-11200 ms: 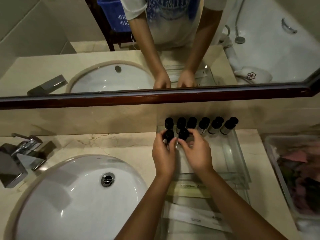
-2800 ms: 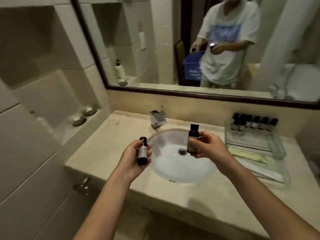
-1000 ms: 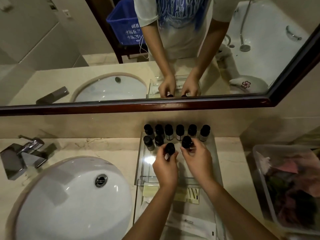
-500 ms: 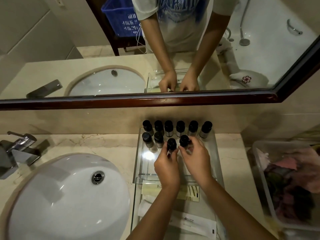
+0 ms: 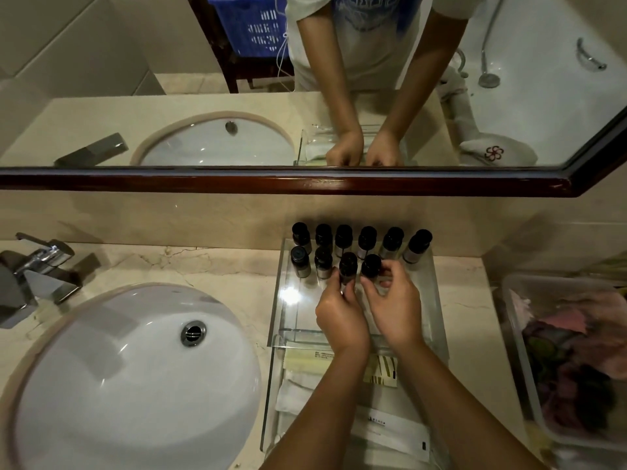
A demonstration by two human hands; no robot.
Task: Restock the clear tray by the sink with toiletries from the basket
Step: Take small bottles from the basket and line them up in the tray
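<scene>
A clear tray [image 5: 288, 301] sits right of the sink against the wall. Several small bottles with black caps [image 5: 366, 236] stand in a row along its back edge, and two more [image 5: 300, 261] stand in front of them at the left. My left hand [image 5: 341, 317] grips a black-capped bottle [image 5: 348, 268] upright in this second row. Beside it, my right hand [image 5: 395, 305] pinches another bottle [image 5: 371, 265]. The blue basket [image 5: 252, 25] shows only in the mirror, behind me.
A white sink [image 5: 129, 374] with a chrome tap [image 5: 37, 266] lies at the left. Paper sachets [image 5: 383, 425] lie in a lower clear tray near me. A plastic tub [image 5: 515, 334] of pink and dark items stands at the right. The mirror frame [image 5: 271, 181] runs above.
Both hands pushed the two bottles back toward the rear row, lining them up beside the two front bottles. The view shifted slightly.
</scene>
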